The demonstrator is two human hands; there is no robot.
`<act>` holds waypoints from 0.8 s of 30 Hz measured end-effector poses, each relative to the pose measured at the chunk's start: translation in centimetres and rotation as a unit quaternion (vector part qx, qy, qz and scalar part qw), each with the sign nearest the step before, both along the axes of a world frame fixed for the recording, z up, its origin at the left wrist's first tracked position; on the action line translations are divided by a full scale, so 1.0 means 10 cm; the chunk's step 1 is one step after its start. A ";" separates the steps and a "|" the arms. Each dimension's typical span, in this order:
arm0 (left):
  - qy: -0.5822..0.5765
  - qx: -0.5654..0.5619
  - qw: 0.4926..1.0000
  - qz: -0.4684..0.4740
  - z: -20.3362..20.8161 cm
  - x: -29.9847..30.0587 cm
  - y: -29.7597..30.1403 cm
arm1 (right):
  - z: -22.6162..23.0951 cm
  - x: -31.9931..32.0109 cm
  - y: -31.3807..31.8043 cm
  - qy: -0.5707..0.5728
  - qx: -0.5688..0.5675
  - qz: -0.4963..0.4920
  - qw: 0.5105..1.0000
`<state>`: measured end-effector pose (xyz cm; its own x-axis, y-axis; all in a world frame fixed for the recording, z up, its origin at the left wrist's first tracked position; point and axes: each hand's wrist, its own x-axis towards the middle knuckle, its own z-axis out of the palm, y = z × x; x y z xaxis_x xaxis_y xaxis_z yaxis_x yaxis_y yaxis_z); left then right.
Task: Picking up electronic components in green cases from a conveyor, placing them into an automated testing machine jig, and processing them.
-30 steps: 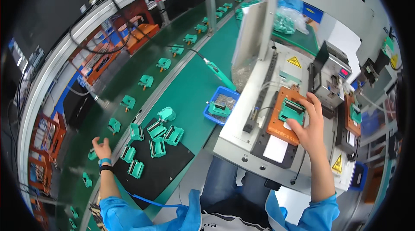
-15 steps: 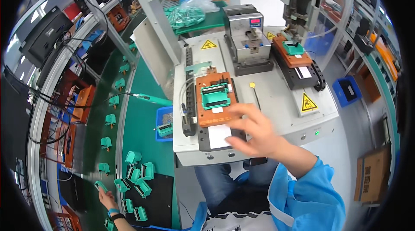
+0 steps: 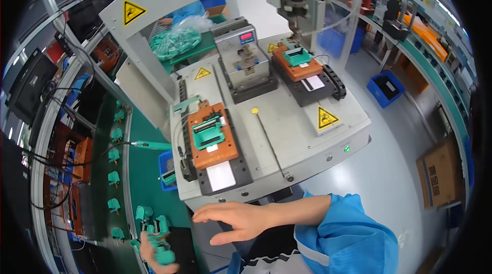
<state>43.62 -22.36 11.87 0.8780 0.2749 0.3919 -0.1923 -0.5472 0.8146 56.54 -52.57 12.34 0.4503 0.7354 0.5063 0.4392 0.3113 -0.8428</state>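
My right hand (image 3: 233, 219) hovers flat with fingers spread, holding nothing, just below the front edge of the grey machine table (image 3: 297, 120). Above it on the table sits an orange fixture (image 3: 229, 149) with a green plastic part (image 3: 207, 131) seated in it. My left hand (image 3: 147, 253) is low at the bottom left, closed around another green part (image 3: 164, 254), beside several more green parts (image 3: 148, 218). A second orange fixture (image 3: 292, 72) at the back right carries a green part (image 3: 297, 57) under the machine head.
A grey press unit (image 3: 243, 58) stands between the fixtures. A small blue bin (image 3: 166, 171) and a green screwdriver (image 3: 151, 145) sit left of the machine. Green parts (image 3: 114, 156) line the green conveyor. A cardboard box (image 3: 438, 171) and a blue crate (image 3: 389, 87) stand on the floor at right.
My right hand has drawn back from the near orange fixture to below the machine's front edge. My left hand now grips a green part. The view has swung right.
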 end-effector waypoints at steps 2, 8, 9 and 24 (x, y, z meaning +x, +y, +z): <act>-0.011 0.311 0.935 -0.168 0.63 0.33 -0.77 | 0.01 0.00 -0.15 0.062 -0.040 0.019 0.997; -0.090 0.313 0.893 -0.311 0.51 0.81 -1.68 | 0.01 -0.06 -0.80 0.141 -0.067 -0.038 0.987; -0.102 0.314 0.887 -0.322 0.55 0.83 -1.84 | -0.02 -0.08 -0.91 0.166 -0.059 -0.058 0.983; -0.249 0.137 0.862 -0.421 0.63 1.43 -3.19 | -0.07 -0.26 -2.36 0.212 0.249 -0.435 0.839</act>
<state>57.96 -54.25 18.20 0.4265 -0.5391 0.7263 -0.9026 -0.2024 0.3799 53.97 -76.20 11.63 0.9248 -0.2189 0.3113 0.3752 0.3886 -0.8415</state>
